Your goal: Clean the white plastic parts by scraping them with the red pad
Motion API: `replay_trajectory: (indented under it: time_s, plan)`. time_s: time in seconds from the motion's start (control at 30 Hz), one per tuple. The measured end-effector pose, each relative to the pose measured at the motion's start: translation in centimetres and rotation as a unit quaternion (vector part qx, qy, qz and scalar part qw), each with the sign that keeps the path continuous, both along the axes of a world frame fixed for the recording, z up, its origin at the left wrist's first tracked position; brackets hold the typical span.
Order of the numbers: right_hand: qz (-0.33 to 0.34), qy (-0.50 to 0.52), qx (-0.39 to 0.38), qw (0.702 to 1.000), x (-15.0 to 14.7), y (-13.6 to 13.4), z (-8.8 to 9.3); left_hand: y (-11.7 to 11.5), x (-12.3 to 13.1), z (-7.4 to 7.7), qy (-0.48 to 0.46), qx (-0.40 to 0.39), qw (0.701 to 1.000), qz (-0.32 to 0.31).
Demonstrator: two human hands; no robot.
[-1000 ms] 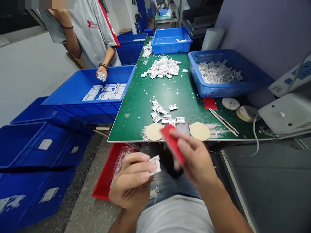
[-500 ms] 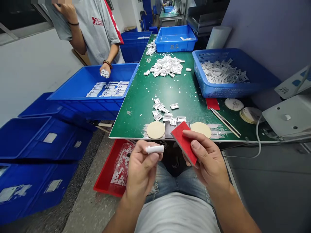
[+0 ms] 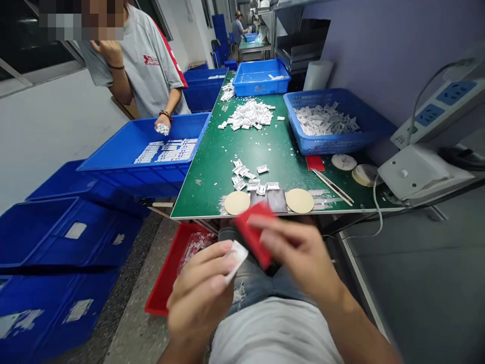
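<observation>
My left hand (image 3: 202, 288) is closed on a small white plastic part (image 3: 237, 257), which is tilted up between the thumb and fingers. My right hand (image 3: 303, 253) grips a flat red rectangular pad (image 3: 254, 233) with a dark underside. The pad is blurred by motion and sits just right of the white part; I cannot tell whether they touch. Both hands are above my lap, in front of the table edge. Beyond them, several loose white parts (image 3: 246, 174) lie near two tan round discs (image 3: 237, 202) and dark square pads (image 3: 277, 200) on the green table (image 3: 204, 177).
A heap of white parts (image 3: 250, 114) lies farther back. At right are a blue basket (image 3: 303, 144) of parts, tweezers (image 3: 333, 187) and a power strip (image 3: 435, 103). A red bin (image 3: 161, 288) is below left. A co-worker's hand (image 3: 162, 124) is over a blue crate (image 3: 125, 169).
My left hand has turned and the white part now tilts upward. The red pad has moved left and closer to it. The camera view has shifted, bringing the power strip further into view.
</observation>
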State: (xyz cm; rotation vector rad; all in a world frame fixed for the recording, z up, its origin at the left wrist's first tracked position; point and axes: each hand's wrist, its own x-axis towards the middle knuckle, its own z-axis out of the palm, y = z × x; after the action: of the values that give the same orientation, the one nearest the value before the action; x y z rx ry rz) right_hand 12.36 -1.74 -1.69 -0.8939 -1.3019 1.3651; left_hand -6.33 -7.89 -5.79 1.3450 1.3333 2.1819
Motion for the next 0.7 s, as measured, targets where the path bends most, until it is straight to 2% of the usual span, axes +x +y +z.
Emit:
replay_trajectory:
  time_s: [0.07, 0.1, 0.13, 0.17, 0.23, 0.27, 0.3, 0.33, 0.4, 0.47, 0.57, 0.63, 0.67, 0.7]
  plan:
    - [-0.181, -0.02, 0.01, 0.983, 0.6, -1.0, -0.1, -0.3, 1.6, 2.0, -0.125, -0.018, 0.99, -0.059]
    - [-0.192, -0.03, 0.015, 0.981, 1.0, -1.6, -0.2, -0.6, 2.3, 2.9, -0.218, -0.072, 0.966, -0.12]
    - [-0.168, -0.017, 0.035, 0.985, 1.4, -2.2, -0.3, -0.8, 2.8, 3.7, -0.316, -0.15, 0.917, -0.192]
    - [-0.09, 0.002, 0.061, 0.994, 1.8, -2.8, -0.3, -1.0, 3.2, 4.5, -0.402, -0.227, 0.849, -0.259]
    - [0.087, 0.034, 0.129, 0.987, 2.6, -3.6, 0.0, -1.4, 3.9, 5.6, -0.522, -0.316, 0.72, -0.33]
    - [0.126, 0.037, 0.156, 0.979, 3.0, -3.7, 0.2, -1.5, 4.2, 6.1, -0.559, -0.334, 0.674, -0.348]
    - [0.114, 0.03, 0.175, 0.977, 3.3, -3.6, 0.5, -1.6, 4.6, 6.5, -0.59, -0.34, 0.641, -0.354]
    - [0.074, 0.021, 0.192, 0.978, 3.5, -3.4, 0.8, -1.6, 5.0, 6.9, -0.616, -0.341, 0.617, -0.352]
    - [0.003, 0.013, 0.221, 0.975, 3.9, -3.1, 1.3, -1.7, 5.8, 7.6, -0.648, -0.343, 0.592, -0.335]
    - [0.088, 0.005, 0.261, 0.961, 4.2, -2.9, 1.7, -2.0, 6.4, 8.1, -0.662, -0.355, 0.577, -0.322]
    - [0.054, 0.0, 0.246, 0.968, 4.7, -2.5, 1.7, -2.4, 6.6, 8.2, -0.662, -0.368, 0.564, -0.329]
    - [0.035, -0.012, 0.223, 0.974, 5.0, -1.5, 1.3, -2.1, 6.3, 7.9, -0.624, -0.382, 0.577, -0.364]
    - [0.008, -0.03, 0.199, 0.979, 5.3, -0.7, 1.0, -1.4, 6.2, 7.8, -0.582, -0.388, 0.596, -0.396]
    - [-0.031, -0.053, 0.173, 0.983, 5.5, 0.2, 0.7, -0.3, 6.1, 7.8, -0.519, -0.389, 0.629, -0.428]
